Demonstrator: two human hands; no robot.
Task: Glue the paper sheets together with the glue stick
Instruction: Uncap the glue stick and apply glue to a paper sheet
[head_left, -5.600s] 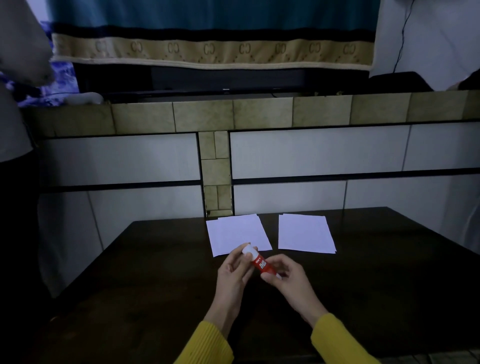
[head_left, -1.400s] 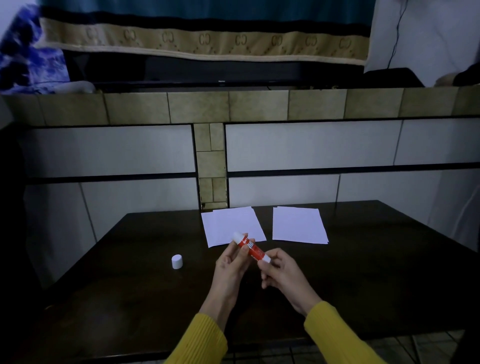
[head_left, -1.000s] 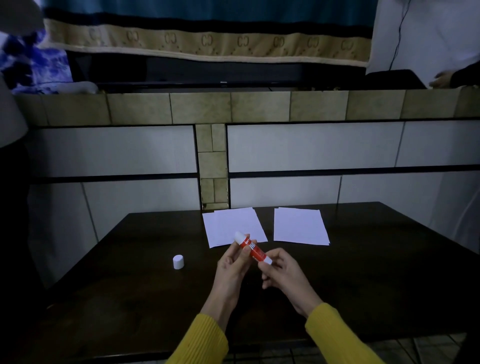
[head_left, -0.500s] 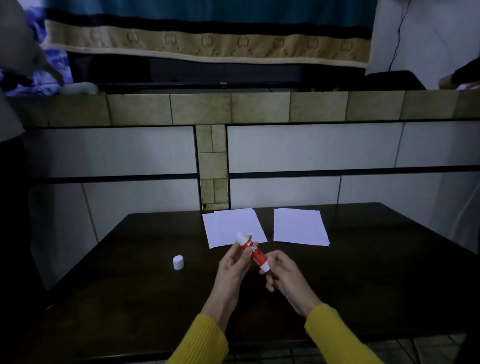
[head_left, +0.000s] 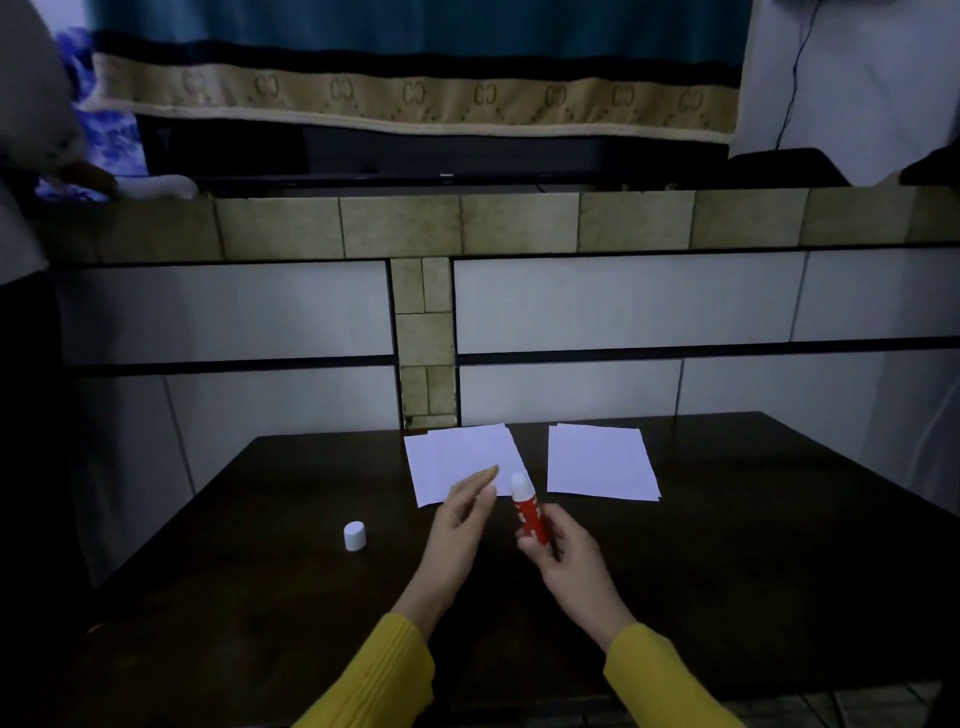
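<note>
Two small stacks of white paper lie side by side at the far middle of the dark table: the left stack and the right stack. My right hand grips the lower end of a red glue stick, which stands nearly upright with its white tip up and uncapped. My left hand is just left of the stick, fingers straight and reaching toward the near edge of the left stack, holding nothing. The white cap stands on the table to the left.
The dark wooden table stands against a tiled wall with a ledge. A person stands at the far left edge. A patterned cloth hangs above the ledge.
My left hand has let go of the glue stick and opened toward the left paper stack. My right hand has tipped the stick from slanted to nearly upright.
</note>
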